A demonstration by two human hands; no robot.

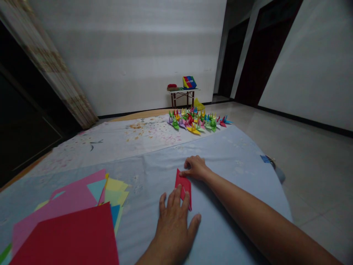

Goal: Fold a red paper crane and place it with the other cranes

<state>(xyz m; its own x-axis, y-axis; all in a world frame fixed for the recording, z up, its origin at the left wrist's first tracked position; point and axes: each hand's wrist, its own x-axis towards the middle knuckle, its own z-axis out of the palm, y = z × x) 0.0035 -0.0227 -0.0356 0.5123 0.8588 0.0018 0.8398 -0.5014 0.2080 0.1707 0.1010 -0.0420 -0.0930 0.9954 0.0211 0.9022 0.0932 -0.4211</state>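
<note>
Red folded paper (186,183), one, lies on the blue cloth (234,158), left hand (174,221) open across its near part, right hand (196,168) curled, thumb on its far part, grip unclear; creasing likely wants aligned edges, even pressure.

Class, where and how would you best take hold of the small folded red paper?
Probably pinch the near point of the folded red paper, coming from the right: that narrow tip shows clear beside the left hand's fingers, while the right hand is at the far end.
</note>
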